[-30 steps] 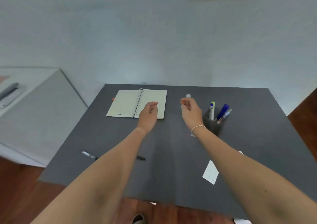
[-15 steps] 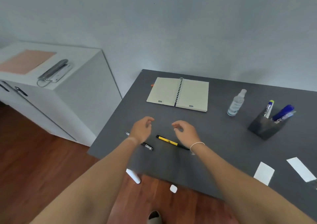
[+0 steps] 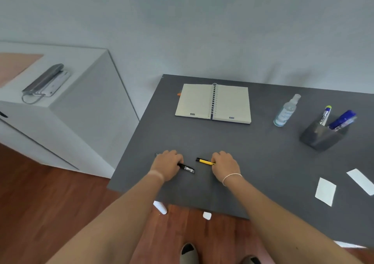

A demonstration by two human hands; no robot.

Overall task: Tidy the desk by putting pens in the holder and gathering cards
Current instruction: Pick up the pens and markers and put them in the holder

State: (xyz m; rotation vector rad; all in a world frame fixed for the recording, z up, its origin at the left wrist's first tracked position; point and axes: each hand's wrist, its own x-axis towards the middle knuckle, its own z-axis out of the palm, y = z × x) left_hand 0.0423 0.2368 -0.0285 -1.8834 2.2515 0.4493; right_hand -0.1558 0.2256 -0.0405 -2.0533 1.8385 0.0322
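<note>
Both my hands have dropped onto the desk [image 3: 263,152], left hand [image 3: 167,165] closing over the black pen [image 3: 187,168], right hand [image 3: 224,165] over the yellow pen [image 3: 203,161], holder [image 3: 321,136] next.

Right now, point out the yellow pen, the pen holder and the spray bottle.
yellow pen [image 3: 203,160], head view, on its yellow barrel.
pen holder [image 3: 319,137], head view, on its dark front wall.
spray bottle [image 3: 285,112], head view, on its clear body.

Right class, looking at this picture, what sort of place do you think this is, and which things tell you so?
Probably a home or small office workspace. A dark grey desk against a plain wall holds an open spiral notebook and a pen holder, and a white cabinet stands beside it on wooden flooring.
</note>
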